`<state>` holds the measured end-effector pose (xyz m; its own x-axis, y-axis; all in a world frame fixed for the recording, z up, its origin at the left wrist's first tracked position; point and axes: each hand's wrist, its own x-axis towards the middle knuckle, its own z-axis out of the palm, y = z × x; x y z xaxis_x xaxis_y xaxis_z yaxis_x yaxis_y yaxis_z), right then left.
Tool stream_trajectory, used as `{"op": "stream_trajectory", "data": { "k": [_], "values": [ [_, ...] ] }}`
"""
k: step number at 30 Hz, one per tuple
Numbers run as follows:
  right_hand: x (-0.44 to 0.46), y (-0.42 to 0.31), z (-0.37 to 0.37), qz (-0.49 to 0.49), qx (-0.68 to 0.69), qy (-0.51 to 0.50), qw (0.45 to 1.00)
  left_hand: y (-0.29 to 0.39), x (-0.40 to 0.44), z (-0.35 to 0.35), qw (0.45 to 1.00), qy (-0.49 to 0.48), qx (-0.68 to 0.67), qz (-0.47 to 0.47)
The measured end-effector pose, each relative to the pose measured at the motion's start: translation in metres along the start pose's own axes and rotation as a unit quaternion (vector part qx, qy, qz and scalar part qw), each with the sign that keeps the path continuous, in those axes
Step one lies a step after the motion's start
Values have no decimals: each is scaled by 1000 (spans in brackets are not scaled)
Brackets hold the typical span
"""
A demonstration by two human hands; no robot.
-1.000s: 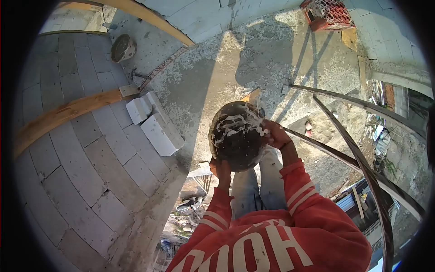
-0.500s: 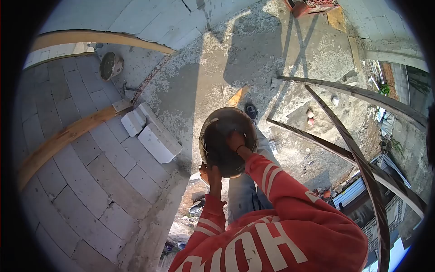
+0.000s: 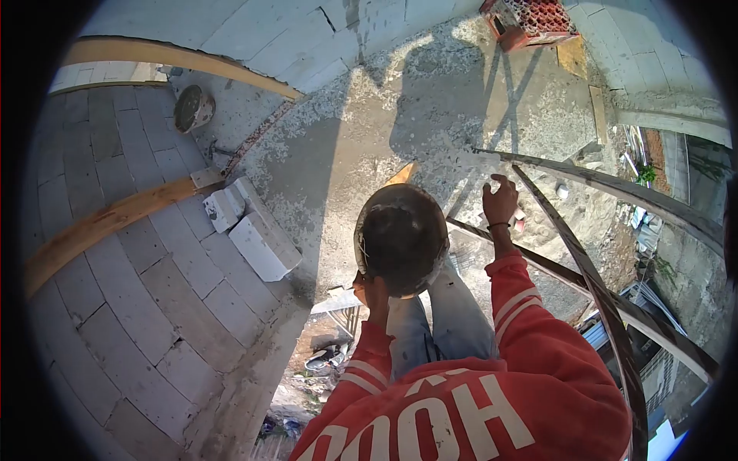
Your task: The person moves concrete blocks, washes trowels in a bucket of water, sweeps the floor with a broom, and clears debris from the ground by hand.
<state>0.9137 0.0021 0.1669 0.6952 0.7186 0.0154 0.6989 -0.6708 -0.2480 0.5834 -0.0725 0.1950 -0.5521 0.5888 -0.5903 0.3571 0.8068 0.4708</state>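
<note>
A round dark bucket [image 3: 403,240] is in front of my body, its wide mouth facing up toward me. What lies inside looks dark and cannot be made out clearly. My left hand [image 3: 372,290] grips the bucket's lower left rim. To the right of the bucket and apart from it, my right hand [image 3: 500,201] is raised with its fingers spread and curved, holding nothing. A dark band circles the right wrist.
Pale blocks [image 3: 265,244] rest on the block wall [image 3: 192,307] at the left, beside a wooden beam [image 3: 115,219]. Another bucket [image 3: 194,109] stands at the upper left. Diagonal bars [image 3: 569,238] cross the right side. A red crate [image 3: 530,23] stands at the top right.
My right hand was at the rim amid splashing liquid, then reached inside the bucket, and now is out to the right with fingers apart. My left hand has kept its hold on the rim.
</note>
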Motion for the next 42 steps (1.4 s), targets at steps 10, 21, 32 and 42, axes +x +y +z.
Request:
{"op": "stream_trajectory", "data": {
  "k": [10,21,32,42],
  "values": [
    [-218,-54,175,-166,71,-321,930,9,-40,-22,996,83,-35,12],
    [-215,-247,-12,150,412,-806,396,-85,-48,-33,972,157,-145,-98],
    [-342,-181,128,-321,18,-615,720,-222,-39,-58,920,224,-315,-57],
    [-235,-227,60,58,350,-570,741,-108,-34,-73,941,130,-304,-77]
  ]
}}
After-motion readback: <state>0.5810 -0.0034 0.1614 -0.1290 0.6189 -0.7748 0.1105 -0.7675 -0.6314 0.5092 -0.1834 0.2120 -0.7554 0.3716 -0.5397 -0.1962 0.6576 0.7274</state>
